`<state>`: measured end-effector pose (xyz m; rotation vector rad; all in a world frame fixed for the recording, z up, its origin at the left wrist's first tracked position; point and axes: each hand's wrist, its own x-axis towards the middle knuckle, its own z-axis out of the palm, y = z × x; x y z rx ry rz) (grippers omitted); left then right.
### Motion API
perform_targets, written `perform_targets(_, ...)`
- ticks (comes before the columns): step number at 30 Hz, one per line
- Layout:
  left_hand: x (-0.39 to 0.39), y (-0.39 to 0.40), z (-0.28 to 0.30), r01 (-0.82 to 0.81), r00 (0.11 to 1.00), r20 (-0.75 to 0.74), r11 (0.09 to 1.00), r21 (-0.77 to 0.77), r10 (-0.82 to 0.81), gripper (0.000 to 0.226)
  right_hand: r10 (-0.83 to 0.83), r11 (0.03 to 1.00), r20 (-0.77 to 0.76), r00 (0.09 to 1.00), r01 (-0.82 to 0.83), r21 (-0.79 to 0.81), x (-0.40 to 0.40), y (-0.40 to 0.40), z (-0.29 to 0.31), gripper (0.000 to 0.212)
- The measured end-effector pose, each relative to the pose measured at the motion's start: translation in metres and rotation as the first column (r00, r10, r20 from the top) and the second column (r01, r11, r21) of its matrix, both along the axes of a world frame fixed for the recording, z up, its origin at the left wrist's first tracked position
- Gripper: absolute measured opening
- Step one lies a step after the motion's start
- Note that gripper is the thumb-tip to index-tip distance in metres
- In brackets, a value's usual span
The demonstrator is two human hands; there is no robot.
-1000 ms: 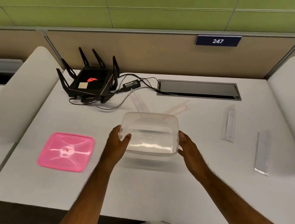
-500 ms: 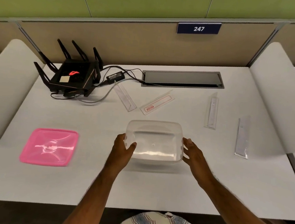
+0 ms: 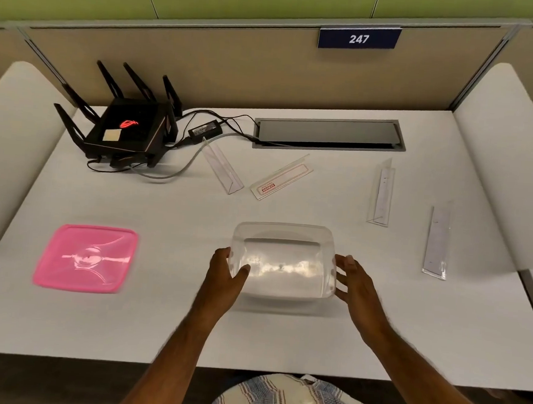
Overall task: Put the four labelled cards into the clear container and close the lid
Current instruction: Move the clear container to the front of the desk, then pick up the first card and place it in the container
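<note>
An open clear container (image 3: 283, 260) sits on the white desk in front of me. My left hand (image 3: 226, 270) grips its left wall, thumb inside the rim. My right hand (image 3: 353, 280) touches its right wall with relaxed fingers. The pink lid (image 3: 86, 257) lies flat to the left. Four clear labelled card holders lie beyond: one (image 3: 221, 166) near the router, one with red print (image 3: 281, 177) beside it, one (image 3: 381, 193) to the right and one (image 3: 436, 242) at the far right.
A black router (image 3: 127, 130) with antennas stands at the back left, its power brick (image 3: 205, 130) and cables trailing to a grey cable hatch (image 3: 328, 133). Curved white dividers bound the desk on both sides. The desk's front edge runs just below my forearms.
The container has come nearer to me on the desk, with both hands still on its sides. My view has tilted down and shifted, so all four cards now show.
</note>
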<state>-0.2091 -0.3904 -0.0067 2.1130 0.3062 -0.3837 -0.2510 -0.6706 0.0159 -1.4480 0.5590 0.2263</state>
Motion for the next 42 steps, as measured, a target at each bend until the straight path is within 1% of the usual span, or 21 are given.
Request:
perform_targets(4, 0.003, 0.004, 0.001, 0.017, 1.000, 0.012, 0.999, 0.034, -0.018, 0.048, 0.017, 0.996, 0.042, 0.999, -0.013, -0.094, 0.002, -0.001, -0.007, 0.030)
perform_targets(7, 0.006, 0.007, 0.003, 0.001, 1.000, 0.023, 0.998, 0.058, -0.002, 0.055, 0.062, 0.961, 0.096, 0.993, -0.034, -0.274, 0.003, -0.002, -0.012, 0.026)
perform_targets(8, 0.008, 0.008, 0.004, -0.013, 1.000, 0.026, 0.999, 0.049, 0.012, 0.060, 0.062, 0.941, 0.108, 0.992, -0.022, -0.339, 0.004, -0.002, -0.013, 0.024)
perform_targets(10, 0.012, 0.012, 0.006, -0.037, 0.999, 0.040, 0.999, 0.032, 0.035, 0.065, 0.034, 0.907, 0.134, 0.990, 0.026, -0.420, 0.010, -0.002, -0.015, 0.022)
perform_targets(14, 0.026, 0.023, 0.009, -0.066, 0.997, 0.053, 0.997, 0.035, 0.064, 0.063, 0.020, 0.873, 0.177, 0.984, 0.069, -0.483, 0.028, -0.002, -0.016, 0.017)
perform_targets(16, 0.035, 0.028, 0.010, -0.076, 0.996, 0.057, 0.997, 0.027, 0.074, 0.062, 0.029, 0.854, 0.199, 0.979, 0.079, -0.515, 0.041, -0.002, -0.014, 0.020)
perform_targets(18, 0.045, 0.032, 0.011, -0.080, 0.995, 0.061, 0.997, 0.016, 0.079, 0.061, 0.033, 0.841, 0.217, 0.976, 0.091, -0.533, 0.054, 0.000, -0.010, 0.023)
perform_targets(20, 0.056, 0.035, 0.011, -0.085, 0.995, 0.059, 0.996, -0.004, 0.085, 0.061, 0.044, 0.836, 0.235, 0.971, 0.093, -0.541, 0.069, 0.004, -0.005, 0.021)
perform_targets(22, 0.067, 0.038, 0.013, -0.085, 0.994, 0.066, 0.996, -0.021, 0.087, 0.062, 0.078, 0.829, 0.252, 0.965, 0.077, -0.554, 0.084, 0.012, 0.000, 0.023)
perform_targets(26, 0.092, 0.040, 0.016, -0.079, 0.992, 0.099, 0.996, -0.044, 0.083, 0.063, 0.217, 0.785, 0.255, 0.942, -0.013, -0.619, 0.111, 0.032, 0.011, 0.037)
perform_targets(29, 0.116, 0.043, 0.020, -0.075, 0.989, 0.126, 0.996, -0.046, 0.081, 0.061, 0.306, 0.742, 0.236, 0.922, -0.076, -0.667, 0.132, 0.051, 0.015, 0.043)
perform_targets(32, 0.141, 0.049, 0.022, -0.080, 0.985, 0.150, 0.995, -0.058, 0.087, 0.059, 0.357, 0.710, 0.223, 0.907, -0.109, -0.696, 0.153, 0.070, 0.013, 0.038)
perform_targets(37, 0.186, 0.059, 0.024, -0.085, 0.981, 0.168, 0.995, -0.052, 0.092, 0.059, 0.414, 0.688, 0.192, 0.890, -0.168, -0.706, 0.184, 0.101, 0.003, 0.034)
perform_targets(39, 0.205, 0.064, 0.025, -0.086, 0.980, 0.177, 0.995, -0.041, 0.092, 0.057, 0.429, 0.706, 0.165, 0.888, -0.215, -0.675, 0.196, 0.112, 0.000, 0.029)
perform_targets(42, 0.233, 0.070, 0.022, -0.087, 0.980, 0.183, 0.996, 0.001, 0.085, 0.056, 0.465, 0.751, 0.087, 0.881, -0.341, -0.565, 0.212, 0.128, -0.005, 0.026)
